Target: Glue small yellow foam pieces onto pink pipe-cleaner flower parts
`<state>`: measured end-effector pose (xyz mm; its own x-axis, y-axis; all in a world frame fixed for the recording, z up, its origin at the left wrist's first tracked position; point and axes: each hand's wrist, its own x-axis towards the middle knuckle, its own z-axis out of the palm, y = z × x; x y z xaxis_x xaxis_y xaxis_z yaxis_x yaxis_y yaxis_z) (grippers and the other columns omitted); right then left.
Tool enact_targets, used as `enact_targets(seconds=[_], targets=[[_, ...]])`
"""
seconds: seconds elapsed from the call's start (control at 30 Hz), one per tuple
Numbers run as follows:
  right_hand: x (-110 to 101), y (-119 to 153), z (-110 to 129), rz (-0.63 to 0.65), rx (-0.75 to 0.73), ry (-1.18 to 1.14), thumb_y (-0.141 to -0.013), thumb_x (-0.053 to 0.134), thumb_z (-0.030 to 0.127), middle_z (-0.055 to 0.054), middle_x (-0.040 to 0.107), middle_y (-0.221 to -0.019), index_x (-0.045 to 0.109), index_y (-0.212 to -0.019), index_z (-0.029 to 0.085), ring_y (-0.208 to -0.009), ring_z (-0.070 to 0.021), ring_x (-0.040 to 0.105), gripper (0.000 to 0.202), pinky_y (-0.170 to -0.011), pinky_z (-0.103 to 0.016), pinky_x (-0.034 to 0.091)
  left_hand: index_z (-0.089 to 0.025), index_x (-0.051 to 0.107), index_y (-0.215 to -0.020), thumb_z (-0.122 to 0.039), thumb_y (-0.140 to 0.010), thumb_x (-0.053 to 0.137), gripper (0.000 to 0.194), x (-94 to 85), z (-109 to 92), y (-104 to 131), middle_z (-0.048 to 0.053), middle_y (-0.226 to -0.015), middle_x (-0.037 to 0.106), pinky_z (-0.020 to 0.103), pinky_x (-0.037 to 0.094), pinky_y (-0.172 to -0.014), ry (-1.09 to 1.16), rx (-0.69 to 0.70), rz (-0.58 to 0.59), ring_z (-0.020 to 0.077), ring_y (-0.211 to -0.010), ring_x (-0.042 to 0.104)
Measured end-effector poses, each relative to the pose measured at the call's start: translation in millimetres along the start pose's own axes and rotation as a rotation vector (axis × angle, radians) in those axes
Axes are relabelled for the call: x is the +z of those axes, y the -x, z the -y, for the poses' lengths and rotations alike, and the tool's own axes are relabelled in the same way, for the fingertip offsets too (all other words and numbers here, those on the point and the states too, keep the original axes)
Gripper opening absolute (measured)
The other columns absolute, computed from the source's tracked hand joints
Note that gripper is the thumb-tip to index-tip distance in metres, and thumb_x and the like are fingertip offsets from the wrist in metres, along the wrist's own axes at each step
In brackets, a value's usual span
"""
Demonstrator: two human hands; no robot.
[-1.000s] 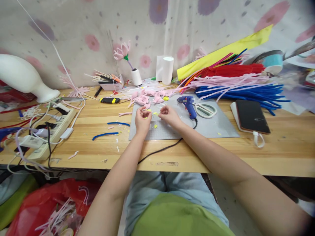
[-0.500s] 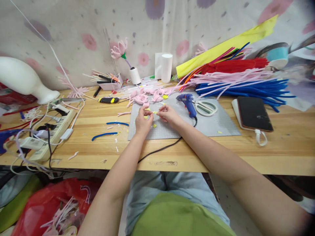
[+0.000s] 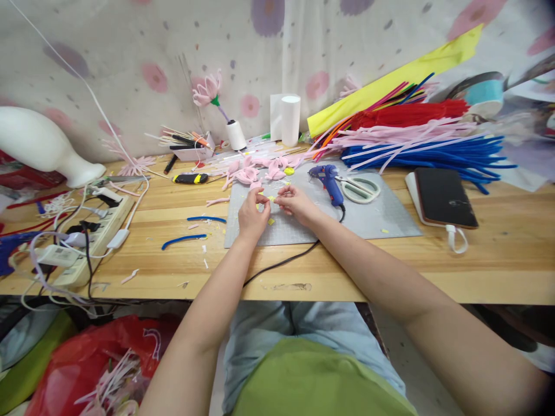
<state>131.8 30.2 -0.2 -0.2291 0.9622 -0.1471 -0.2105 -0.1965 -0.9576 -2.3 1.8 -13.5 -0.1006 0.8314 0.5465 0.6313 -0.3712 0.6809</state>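
My left hand (image 3: pixel 254 214) and my right hand (image 3: pixel 296 204) face each other over the grey cutting mat (image 3: pixel 377 222). Between their fingertips is a small yellow piece (image 3: pixel 272 199), pinched from both sides. Another yellow scrap (image 3: pixel 271 222) lies on the mat just below. Pink fuzzy petal shapes (image 3: pixel 246 175) sit beyond my fingers at the mat's back edge. To the right of my right hand lie a blue glue gun (image 3: pixel 329 184) and white-handled scissors (image 3: pixel 361 189).
A power strip (image 3: pixel 93 242) with tangled cables is at the left. Red, pink and blue fuzzy stems (image 3: pixel 425 156) are piled at the back right. A black phone-like device (image 3: pixel 446 197) lies at the right, a utility knife (image 3: pixel 189 178) back left.
The view has shifted slightly. Both hands hold nearly the same pose over the mat, with the yellow piece still between the fingertips.
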Motion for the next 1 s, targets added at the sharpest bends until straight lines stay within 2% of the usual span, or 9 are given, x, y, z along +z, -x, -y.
enact_targets(seconds=[0.4,0.63,0.7,0.8,0.9,1.0], targets=[[-1.7,0.2,-0.8,0.015,-0.008,-0.009,-0.051,0.068,0.021,0.009,0.047,-0.052,0.042,-0.078,0.021,-0.045,-0.0058,0.042,0.037,-0.039,-0.017,0.024,-0.024,0.052,-0.103,-0.012,-0.071,0.060,0.035,-0.2,1.4,-0.9,0.000,-0.081,0.065,0.031,0.043,-0.083,0.027,-0.049,0.005,0.0157,-0.081,0.062],[-4.8,-1.2,-2.2,0.032,-0.018,0.002,-0.053,0.071,0.023,0.008,0.050,-0.053,0.043,-0.079,0.021,-0.045,-0.0055,0.042,0.039,-0.039,-0.016,0.025,-0.024,0.050,-0.110,-0.012,-0.067,0.063,0.047,-5.6,-3.2,0.7,0.002,-0.092,0.068,0.033,0.044,-0.086,0.079,-0.058,0.024,0.0167,-0.087,0.063],[-6.6,-1.4,-1.0,0.059,-0.025,0.012,-0.052,0.072,0.024,0.008,0.050,-0.054,0.043,-0.080,0.021,-0.044,-0.0055,0.042,0.040,-0.039,-0.016,0.024,-0.023,0.050,-0.110,-0.010,-0.066,0.062,0.047,-6.0,-2.8,-1.5,0.003,-0.095,0.068,0.032,0.045,-0.086,0.192,-0.129,0.008,0.0166,-0.090,0.064],[-10.1,-0.1,4.7,0.161,0.002,0.031,-0.050,0.073,0.024,0.008,0.050,-0.054,0.044,-0.080,0.021,-0.045,-0.0060,0.044,0.042,-0.037,-0.016,0.022,-0.020,0.051,-0.103,-0.015,-0.071,0.058,0.033,-4.5,-0.3,-8.0,0.005,-0.090,0.069,0.031,0.048,-0.081,0.459,-0.387,-0.010,0.0153,-0.085,0.066],[-14.3,2.2,12.9,0.265,0.031,0.066,-0.049,0.075,0.024,0.009,0.050,-0.053,0.045,-0.079,0.020,-0.044,-0.0056,0.043,0.043,-0.037,-0.016,0.021,-0.016,0.053,-0.097,-0.022,-0.074,0.060,0.024,-4.4,0.5,-13.8,0.004,-0.078,0.070,0.030,0.050,-0.076,0.672,-0.632,0.083,0.0131,-0.073,0.067],[-18.3,4.0,20.3,0.280,0.037,0.131,-0.050,0.076,0.024,0.009,0.049,-0.052,0.044,-0.078,0.020,-0.042,-0.0049,0.042,0.042,-0.038,-0.016,0.021,-0.015,0.056,-0.098,-0.023,-0.066,0.070,0.035,-7.1,-1.3,-15.1,0.003,-0.072,0.069,0.029,0.050,-0.074,0.746,-0.706,0.182,0.0122,-0.066,0.066]])
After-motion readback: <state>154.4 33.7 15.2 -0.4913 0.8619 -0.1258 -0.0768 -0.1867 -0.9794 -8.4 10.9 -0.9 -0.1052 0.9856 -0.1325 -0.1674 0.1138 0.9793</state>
